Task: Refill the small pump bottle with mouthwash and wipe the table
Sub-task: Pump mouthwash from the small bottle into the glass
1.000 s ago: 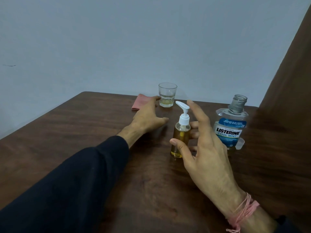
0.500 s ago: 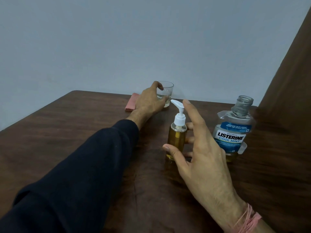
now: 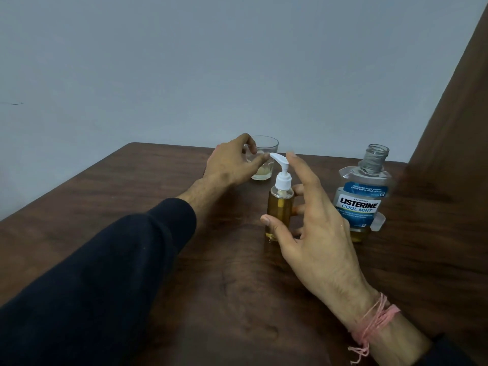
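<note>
My right hand (image 3: pixel 317 233) holds the small pump bottle (image 3: pixel 280 207) mid-table (image 3: pixel 158 180), thumb in front, fingers behind, index raised beside the nozzle. The uncapped Listerine bottle (image 3: pixel 361 202) stands just right of it. Farther back, my left hand (image 3: pixel 232 165) curls round the small glass (image 3: pixel 266 149).

Left hand (image 3: pixel 232 165) curled; right hand (image 3: pixel 314 233) cupped, forefinger raised.

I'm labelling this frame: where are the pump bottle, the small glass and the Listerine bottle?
pump bottle (image 3: pixel 280 210), head view, on its amber-filled body.
small glass (image 3: pixel 268 146), head view, on its clear upper wall.
Listerine bottle (image 3: pixel 359 206), head view, on its front label.
</note>
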`<action>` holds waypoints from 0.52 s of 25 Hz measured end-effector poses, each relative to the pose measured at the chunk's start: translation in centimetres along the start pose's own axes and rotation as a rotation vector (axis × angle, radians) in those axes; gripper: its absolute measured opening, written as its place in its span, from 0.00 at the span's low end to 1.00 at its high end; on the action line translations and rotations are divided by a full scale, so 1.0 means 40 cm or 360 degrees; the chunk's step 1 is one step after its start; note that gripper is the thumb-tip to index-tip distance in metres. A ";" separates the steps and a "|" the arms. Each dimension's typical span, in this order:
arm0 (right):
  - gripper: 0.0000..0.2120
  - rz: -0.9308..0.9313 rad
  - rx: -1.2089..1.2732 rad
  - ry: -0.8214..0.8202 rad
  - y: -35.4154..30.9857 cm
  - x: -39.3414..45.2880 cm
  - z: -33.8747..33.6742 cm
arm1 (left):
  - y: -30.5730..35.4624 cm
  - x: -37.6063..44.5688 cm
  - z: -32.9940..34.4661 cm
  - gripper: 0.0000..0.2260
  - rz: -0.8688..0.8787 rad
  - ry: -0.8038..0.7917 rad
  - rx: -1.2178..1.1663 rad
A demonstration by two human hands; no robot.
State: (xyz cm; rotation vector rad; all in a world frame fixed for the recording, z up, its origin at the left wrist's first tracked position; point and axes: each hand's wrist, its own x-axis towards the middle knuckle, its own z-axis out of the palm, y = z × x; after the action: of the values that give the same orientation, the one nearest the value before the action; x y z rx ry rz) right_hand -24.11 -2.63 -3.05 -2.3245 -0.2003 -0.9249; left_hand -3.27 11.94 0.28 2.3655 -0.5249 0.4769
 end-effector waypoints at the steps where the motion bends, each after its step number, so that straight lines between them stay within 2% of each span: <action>1: 0.53 -0.0009 -0.0005 0.0005 -0.001 0.001 -0.001 | 0.000 -0.024 -0.011 0.19 0.0004 0.0017 0.0002; 7: 0.52 -0.0042 0.0078 0.0034 -0.003 -0.001 -0.008 | -0.016 -0.182 -0.106 0.22 0.0023 0.0058 -0.0094; 13: 0.49 -0.0071 0.0247 0.0025 -0.008 -0.003 -0.015 | -0.027 -0.328 -0.187 0.26 0.0093 0.0122 0.0078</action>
State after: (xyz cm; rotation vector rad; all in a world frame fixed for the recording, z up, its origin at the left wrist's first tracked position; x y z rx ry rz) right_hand -24.66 -2.74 -2.64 -2.1771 -0.3079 -0.9161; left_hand -15.41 20.90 -1.01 2.3732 -0.5540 0.6112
